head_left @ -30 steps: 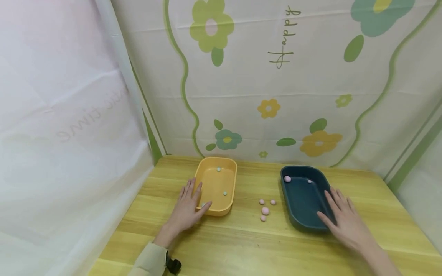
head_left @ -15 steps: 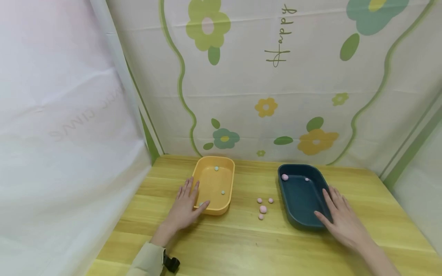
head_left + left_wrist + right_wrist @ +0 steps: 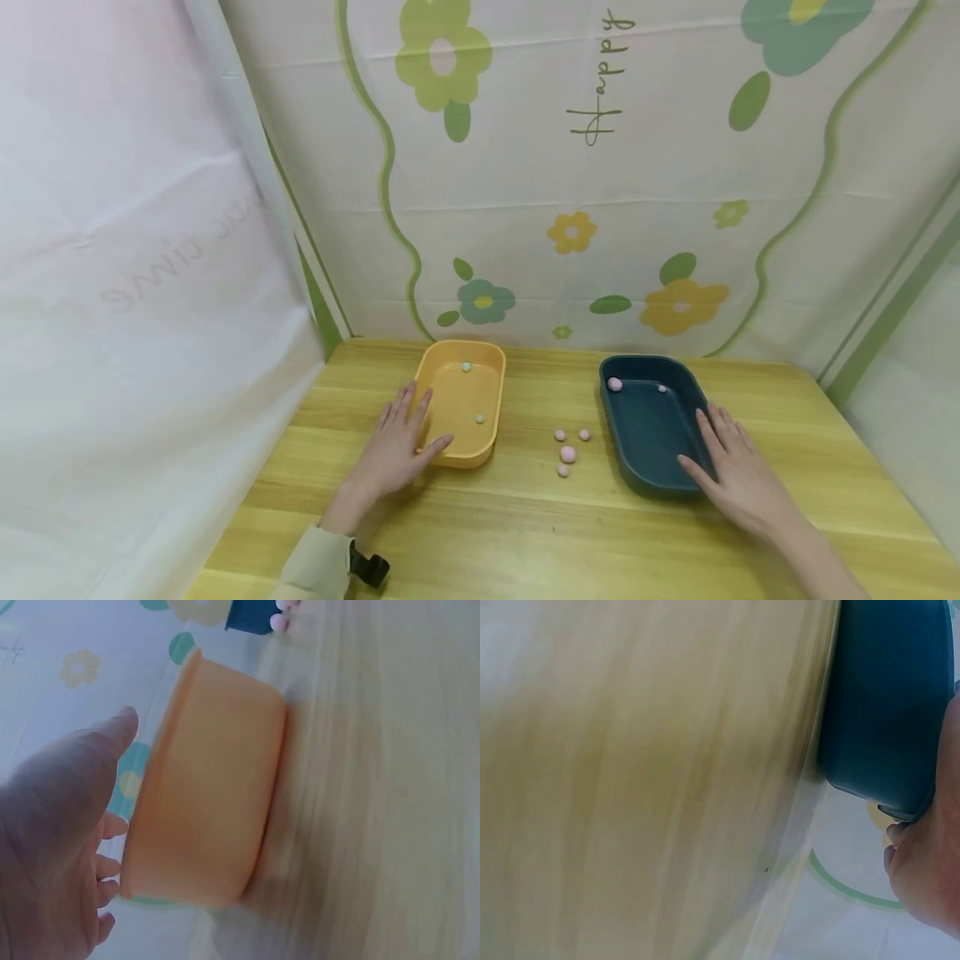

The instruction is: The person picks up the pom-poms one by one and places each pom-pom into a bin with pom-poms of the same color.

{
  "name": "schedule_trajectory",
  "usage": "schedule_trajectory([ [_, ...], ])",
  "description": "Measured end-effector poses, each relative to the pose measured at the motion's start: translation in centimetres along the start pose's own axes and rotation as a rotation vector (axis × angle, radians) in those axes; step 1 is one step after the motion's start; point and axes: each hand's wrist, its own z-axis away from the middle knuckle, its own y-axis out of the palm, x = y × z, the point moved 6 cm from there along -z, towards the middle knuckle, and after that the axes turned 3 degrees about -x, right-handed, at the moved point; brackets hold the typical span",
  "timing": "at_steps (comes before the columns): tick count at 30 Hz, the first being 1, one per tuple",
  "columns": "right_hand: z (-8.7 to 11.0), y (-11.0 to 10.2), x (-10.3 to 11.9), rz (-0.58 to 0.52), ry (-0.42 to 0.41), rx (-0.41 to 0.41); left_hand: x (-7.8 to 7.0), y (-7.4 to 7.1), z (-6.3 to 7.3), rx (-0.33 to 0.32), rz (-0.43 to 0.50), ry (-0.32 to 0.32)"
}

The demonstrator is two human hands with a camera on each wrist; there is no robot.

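Observation:
My left hand (image 3: 393, 450) rests at the near left corner of a yellow tray (image 3: 453, 400), fingers spread and straight over its rim. Small pale green balls (image 3: 480, 419) lie inside that tray, one partly hidden by the hand. On the other side, my right hand (image 3: 742, 479) lies along the right rim of a dark blue tray (image 3: 656, 433), its fingers extended. Inside the blue tray are a larger pink ball (image 3: 615, 384) and a smaller pink ball (image 3: 662, 389). Several loose pink balls (image 3: 567, 454) sit on the table between the trays.
The wooden table (image 3: 525, 533) backs onto a white flower-printed curtain (image 3: 510, 167). Another white curtain (image 3: 150, 333) hangs along the left edge. A black device (image 3: 369, 570) is strapped at my left wrist below a beige cuff.
The head view has shifted slightly, so the whole scene slides a little to the left. Both hands stay at their trays, and the balls keep their places.

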Motion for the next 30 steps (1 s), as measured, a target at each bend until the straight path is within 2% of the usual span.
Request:
schedule_trajectory([
  [7,0.1,0.0,0.0,-0.005,0.009,0.018,-2.5,-0.3,-0.7,-0.127,0.02,0.127],
  [15,0.1,0.1,0.0,-0.005,0.003,0.007,-4.4,-0.2,-1.1,-0.231,0.081,0.188],
  [21,0.0,0.1,0.0,-0.015,0.002,0.003,-5.7,0.2,-1.5,-0.348,0.13,0.287],
  [24,0.0,0.2,-0.3,-0.027,-0.002,-0.004,-6.5,0.6,-1.7,-0.35,0.144,0.313],
  [30,0.0,1.0,-1.1,-0.041,-0.01,-0.015,-8.2,1.1,-1.9,-0.274,0.172,0.296],
])
